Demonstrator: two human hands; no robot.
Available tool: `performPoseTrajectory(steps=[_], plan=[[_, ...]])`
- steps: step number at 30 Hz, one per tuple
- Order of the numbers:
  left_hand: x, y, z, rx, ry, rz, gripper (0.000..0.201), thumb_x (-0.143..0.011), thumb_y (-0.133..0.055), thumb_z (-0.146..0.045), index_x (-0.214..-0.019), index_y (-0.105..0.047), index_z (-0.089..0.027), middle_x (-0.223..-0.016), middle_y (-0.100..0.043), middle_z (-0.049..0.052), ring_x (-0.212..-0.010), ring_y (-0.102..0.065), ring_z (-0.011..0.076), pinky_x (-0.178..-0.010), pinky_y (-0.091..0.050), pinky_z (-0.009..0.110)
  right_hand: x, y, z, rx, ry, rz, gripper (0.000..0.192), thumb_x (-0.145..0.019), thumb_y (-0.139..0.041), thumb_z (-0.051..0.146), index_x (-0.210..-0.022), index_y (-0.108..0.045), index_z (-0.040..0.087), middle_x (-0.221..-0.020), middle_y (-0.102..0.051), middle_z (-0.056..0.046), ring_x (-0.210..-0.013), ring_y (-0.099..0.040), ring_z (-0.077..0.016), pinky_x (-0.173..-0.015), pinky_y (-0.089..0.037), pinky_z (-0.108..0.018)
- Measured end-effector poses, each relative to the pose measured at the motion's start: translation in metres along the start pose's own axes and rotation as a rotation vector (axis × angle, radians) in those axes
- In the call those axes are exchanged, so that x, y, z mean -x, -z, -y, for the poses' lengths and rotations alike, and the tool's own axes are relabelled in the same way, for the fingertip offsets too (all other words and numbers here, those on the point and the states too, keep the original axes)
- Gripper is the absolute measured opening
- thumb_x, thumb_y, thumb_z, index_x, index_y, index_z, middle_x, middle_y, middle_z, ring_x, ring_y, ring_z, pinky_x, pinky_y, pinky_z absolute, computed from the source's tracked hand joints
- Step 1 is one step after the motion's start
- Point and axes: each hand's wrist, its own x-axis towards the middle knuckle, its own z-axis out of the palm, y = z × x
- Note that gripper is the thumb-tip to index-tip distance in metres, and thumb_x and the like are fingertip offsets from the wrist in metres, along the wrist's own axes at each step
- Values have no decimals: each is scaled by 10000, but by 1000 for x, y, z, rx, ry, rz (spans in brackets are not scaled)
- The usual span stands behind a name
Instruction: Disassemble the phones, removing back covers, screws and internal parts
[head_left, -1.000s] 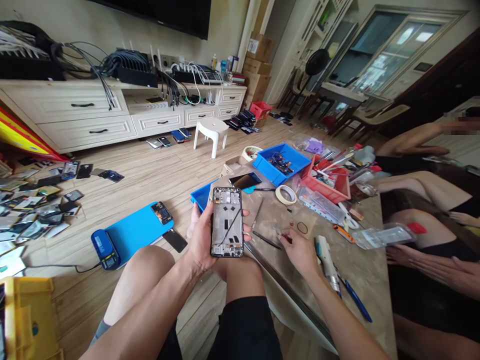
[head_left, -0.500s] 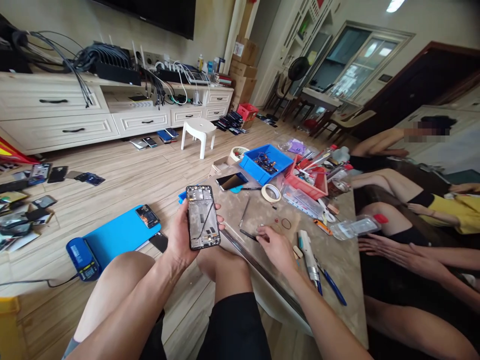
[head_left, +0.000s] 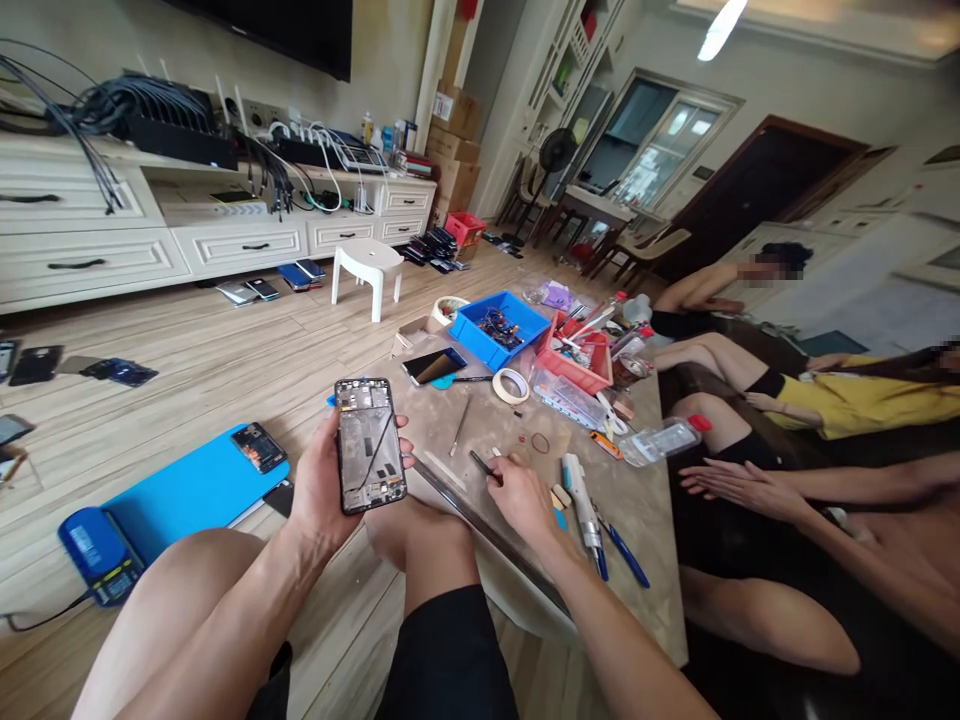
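My left hand (head_left: 324, 490) grips an opened phone frame (head_left: 369, 444) upright over my knees, its bare inside with a thin black cable facing me. My right hand (head_left: 523, 497) rests on the low stone table (head_left: 652, 520), fingertips closed on the end of a dark slim tool (head_left: 483, 464) lying there. A second thin metal tool (head_left: 460, 424) lies just beyond it. A grey electric screwdriver (head_left: 581, 497) and a blue pen (head_left: 626, 556) lie to the right of my right hand.
On the table stand a blue parts bin (head_left: 501, 330), a red tray (head_left: 581, 354), a tape roll (head_left: 513, 386) and a dark phone (head_left: 430, 365). A blue heating mat (head_left: 187, 488) lies on the floor at left. Other people sit at right; one's hand (head_left: 731, 484) rests nearby.
The view swung to the right, bringing more of the seated people in. My right hand slid left along the table onto the dark tool. My left hand still holds the phone frame.
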Motion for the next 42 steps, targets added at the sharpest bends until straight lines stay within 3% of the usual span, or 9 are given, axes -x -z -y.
performPoseTrajectory(steps=[5, 10, 16, 25, 34, 42], plan=[[1, -2, 1, -24, 3, -22, 496, -1027, -347, -437, -1242, -629, -90, -1111, -726, 204, -744, -743, 301, -622, -635, 439, -8, 2, 9, 22, -64, -41, 251, -959, -601, 249, -1189, -700, 234, -1195, -719, -66, -989, -718, -223, -784, -462, -276], [-1, -3, 5, -14, 51, 42, 489, -1025, -363, -451, -1268, -619, -112, -1128, -725, 206, -732, -747, 313, -542, -618, 426, -37, 3, 50, -19, -90, -58, 333, -1000, -550, 354, -1279, -633, 193, -1169, -741, -120, -1026, -719, -250, -858, -483, -307], [-1, -4, 8, -36, 51, 18, 478, -1024, -381, -440, -1257, -638, -112, -1170, -722, 221, -795, -758, 325, -675, -643, 479, -70, -1, 82, -33, -164, -20, 296, -933, -510, 114, -1181, -669, 92, -1059, -755, -221, -1005, -747, -301, -850, -521, -365], [-6, -9, 9, -152, 72, -98, 465, -1003, -416, -366, -1315, -613, -82, -1209, -712, 242, -765, -755, 320, -649, -635, 458, -71, -2, 61, -57, -167, -50, 311, -868, -553, 106, -1147, -690, 98, -1020, -766, -221, -1001, -754, -339, -816, -553, -386], [-20, -22, 37, -207, 126, -138, 461, -975, -470, -320, -1366, -586, -105, -1110, -757, 205, -750, -758, 318, -672, -640, 465, -73, 1, 49, -110, -120, -32, 299, -866, -551, 62, -1117, -712, 90, -1027, -766, -221, -1003, -757, -336, -811, -555, -367], [-35, -38, 60, -177, 171, -192, 525, -921, -564, -278, -1438, -534, -191, -1065, -777, 151, -778, -767, 337, -670, -646, 473, -80, 7, 45, -157, -113, 4, 330, -886, -493, 34, -1119, -717, 99, -1037, -766, -216, -997, -757, -338, -808, -559, -379]])
